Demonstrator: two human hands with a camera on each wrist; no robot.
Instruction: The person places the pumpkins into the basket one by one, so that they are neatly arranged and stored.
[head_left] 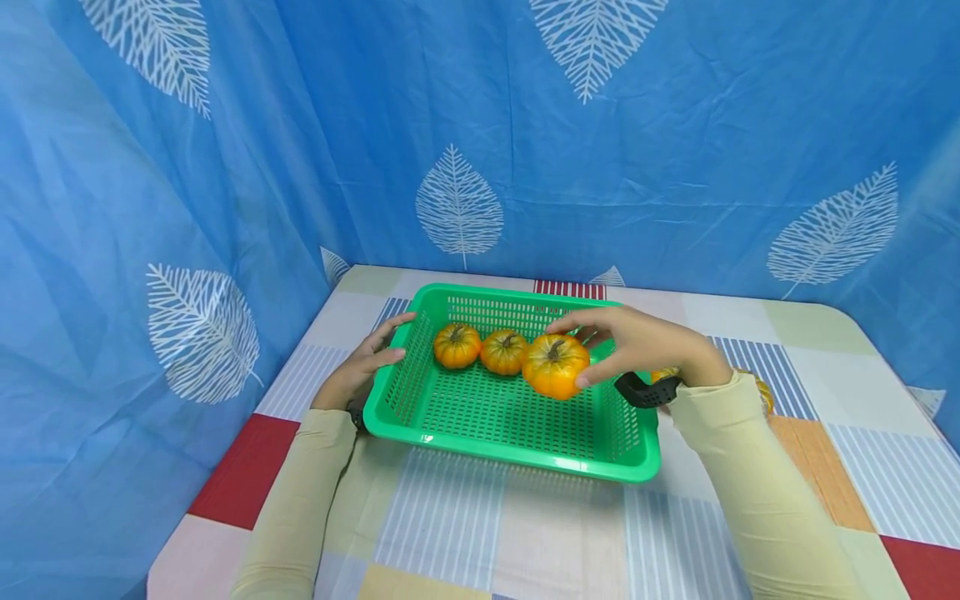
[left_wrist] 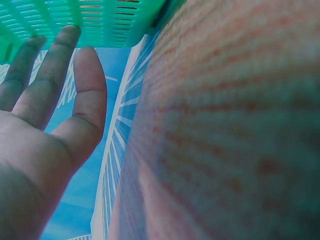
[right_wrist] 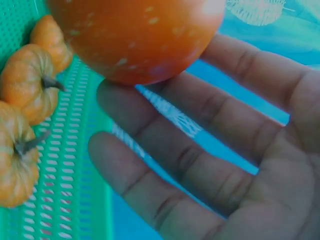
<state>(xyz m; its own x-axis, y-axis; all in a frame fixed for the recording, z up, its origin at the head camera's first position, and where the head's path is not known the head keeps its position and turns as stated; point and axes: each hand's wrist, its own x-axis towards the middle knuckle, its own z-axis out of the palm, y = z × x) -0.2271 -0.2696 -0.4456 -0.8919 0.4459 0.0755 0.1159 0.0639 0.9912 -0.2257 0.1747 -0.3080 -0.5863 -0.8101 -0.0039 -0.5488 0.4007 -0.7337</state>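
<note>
A small orange pumpkin (head_left: 556, 367) is pinched between the thumb and fingers of my right hand (head_left: 648, 340), above the green plastic basket (head_left: 517, 463). In the right wrist view the held pumpkin (right_wrist: 140, 37) shows its smooth, speckled underside. Two smaller striped pumpkins, one at the left (head_left: 457, 346) and one beside it (head_left: 504, 352), sit in the basket near its back wall. The right wrist view shows a third pumpkin (right_wrist: 17, 155) in that row. My left hand (head_left: 365, 364) is at the basket's left rim, fingers extended, fingertips against or very near the side.
To the right of the basket, more pumpkins (head_left: 765, 396) lie on the table, partly hidden behind my right wrist and sleeve. A patchwork tablecloth (head_left: 442, 517) covers the table. Blue curtains (head_left: 360, 125) with white leaf prints hang behind it and at the left.
</note>
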